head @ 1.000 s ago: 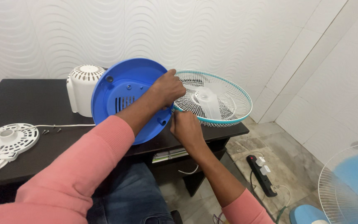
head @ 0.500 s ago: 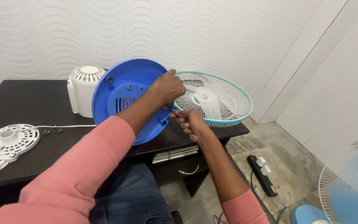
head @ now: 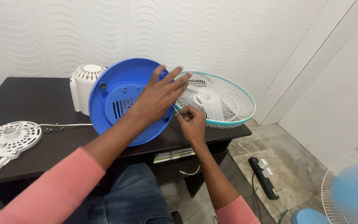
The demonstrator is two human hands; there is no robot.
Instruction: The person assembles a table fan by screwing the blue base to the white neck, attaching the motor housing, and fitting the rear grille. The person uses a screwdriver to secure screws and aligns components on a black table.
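A round blue fan base (head: 114,108) stands tilted on its edge on the dark table (head: 30,101), with its underside and vent slots towards me. My left hand (head: 158,97) lies flat against its right part, fingers spread and holding nothing. My right hand (head: 192,122) is just right of the base's lower rim, its fingertips pinched on a small thin part that is too small to identify. Behind my hands a white wire fan grille with a teal rim (head: 222,101) lies on the table's right end, with white blades inside it.
A white motor housing (head: 83,83) stands behind the blue base. At the left lie a white round perforated plate (head: 6,141), a thin white cable and some small screws (head: 54,129). On the floor at right are a power strip (head: 264,172) and a running blue fan (head: 353,191).
My left hand has let go of the blue base's rim and opened flat against it. My right hand has risen to the rim with its fingers pinched. The base has tilted slightly left.
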